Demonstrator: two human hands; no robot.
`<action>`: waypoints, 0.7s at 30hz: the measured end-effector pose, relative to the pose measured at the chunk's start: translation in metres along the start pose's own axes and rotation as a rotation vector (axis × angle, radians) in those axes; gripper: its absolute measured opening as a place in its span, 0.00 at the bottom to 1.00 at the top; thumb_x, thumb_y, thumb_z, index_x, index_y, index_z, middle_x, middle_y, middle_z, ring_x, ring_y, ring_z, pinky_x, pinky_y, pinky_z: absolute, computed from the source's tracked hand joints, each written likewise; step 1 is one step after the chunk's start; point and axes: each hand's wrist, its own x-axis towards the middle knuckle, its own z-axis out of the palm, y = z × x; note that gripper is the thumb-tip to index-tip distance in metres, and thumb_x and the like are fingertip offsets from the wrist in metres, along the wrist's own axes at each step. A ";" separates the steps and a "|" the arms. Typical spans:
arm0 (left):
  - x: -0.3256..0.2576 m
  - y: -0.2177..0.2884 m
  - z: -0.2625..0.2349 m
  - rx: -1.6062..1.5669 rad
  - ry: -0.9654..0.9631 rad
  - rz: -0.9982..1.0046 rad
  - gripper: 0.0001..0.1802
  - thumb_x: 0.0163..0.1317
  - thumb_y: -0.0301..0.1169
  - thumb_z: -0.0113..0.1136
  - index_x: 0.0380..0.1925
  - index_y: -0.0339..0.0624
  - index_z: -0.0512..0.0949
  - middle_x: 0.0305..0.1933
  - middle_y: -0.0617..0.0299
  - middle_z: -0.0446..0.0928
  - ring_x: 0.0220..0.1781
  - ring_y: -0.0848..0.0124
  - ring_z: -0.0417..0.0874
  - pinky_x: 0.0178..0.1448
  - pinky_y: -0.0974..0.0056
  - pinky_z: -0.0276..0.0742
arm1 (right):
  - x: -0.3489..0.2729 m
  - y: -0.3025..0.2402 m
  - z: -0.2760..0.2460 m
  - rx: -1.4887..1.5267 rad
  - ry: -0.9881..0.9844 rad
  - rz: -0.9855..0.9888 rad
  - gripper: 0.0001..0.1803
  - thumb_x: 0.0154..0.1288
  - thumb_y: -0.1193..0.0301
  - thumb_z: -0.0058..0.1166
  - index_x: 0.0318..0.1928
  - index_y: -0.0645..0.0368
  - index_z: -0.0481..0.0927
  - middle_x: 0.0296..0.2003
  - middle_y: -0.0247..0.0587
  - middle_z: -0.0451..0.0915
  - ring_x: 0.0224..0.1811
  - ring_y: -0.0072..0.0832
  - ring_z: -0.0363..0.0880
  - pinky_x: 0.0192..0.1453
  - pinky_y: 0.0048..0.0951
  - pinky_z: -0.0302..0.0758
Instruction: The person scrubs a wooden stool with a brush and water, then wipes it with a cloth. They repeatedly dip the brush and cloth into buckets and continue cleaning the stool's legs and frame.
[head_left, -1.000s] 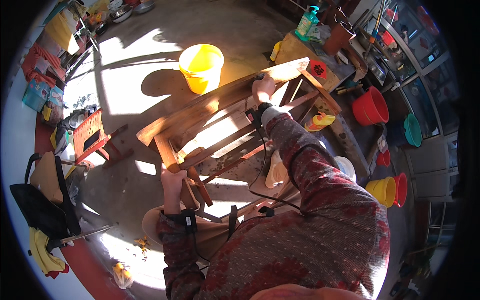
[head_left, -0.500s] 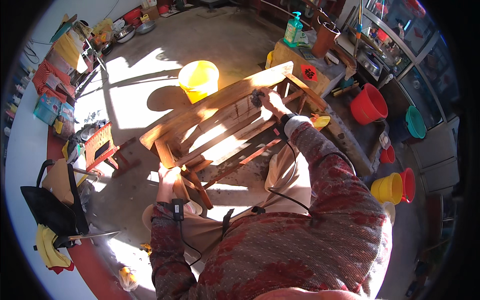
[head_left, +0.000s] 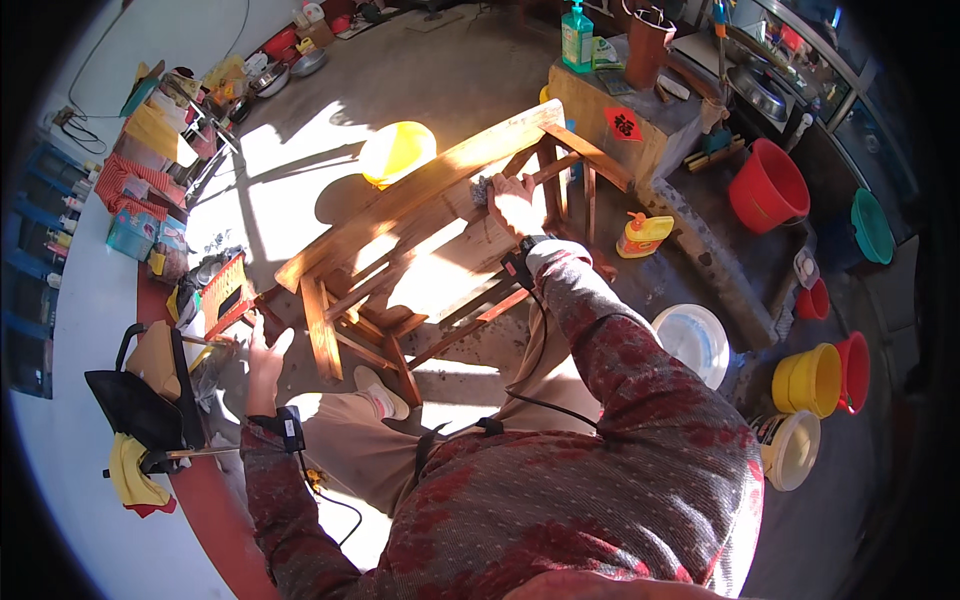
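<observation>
In front of me a wooden bench is tilted, its legs and crossbars toward me. My right hand is closed around a grey scrubbing pad, which looks like a wad of steel wool or rag. It presses the pad to the bench's inner board near the right end. My left hand is off the bench, raised to the left of its legs, fingers apart with nothing in them. Just behind the bench stands a yellow bucket.
A yellow bottle stands right of the bench, with a white bucket nearer me. Farther right are a red bucket and a yellow bucket. At left stand a small red chair and a black bag.
My left hand has let go of the bench's near left leg and moved left, its fingers opening. My right hand has slid the pad slightly left along the board.
</observation>
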 end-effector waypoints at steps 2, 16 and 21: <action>-0.025 -0.008 -0.022 0.133 0.111 -0.063 0.40 0.56 0.38 0.68 0.66 0.35 0.63 0.67 0.47 0.64 0.68 0.57 0.65 0.70 0.59 0.59 | 0.002 -0.001 0.003 0.042 0.009 0.004 0.05 0.61 0.69 0.49 0.29 0.51 0.70 0.20 0.35 0.68 0.34 0.33 0.72 0.58 0.45 0.56; -0.058 0.059 -0.059 0.302 0.310 0.182 0.28 0.58 0.33 0.65 0.57 0.30 0.71 0.57 0.48 0.72 0.56 0.61 0.75 0.61 0.61 0.70 | 0.006 -0.003 0.000 0.126 -0.100 0.081 0.07 0.61 0.69 0.47 0.35 0.57 0.76 0.22 0.43 0.77 0.36 0.39 0.76 0.62 0.46 0.56; 0.011 0.108 0.022 0.189 0.073 0.224 0.33 0.53 0.32 0.70 0.57 0.31 0.70 0.57 0.48 0.71 0.56 0.61 0.75 0.58 0.60 0.72 | 0.005 -0.003 -0.002 0.083 -0.034 0.073 0.04 0.60 0.70 0.50 0.29 0.55 0.73 0.19 0.39 0.73 0.32 0.37 0.74 0.61 0.43 0.59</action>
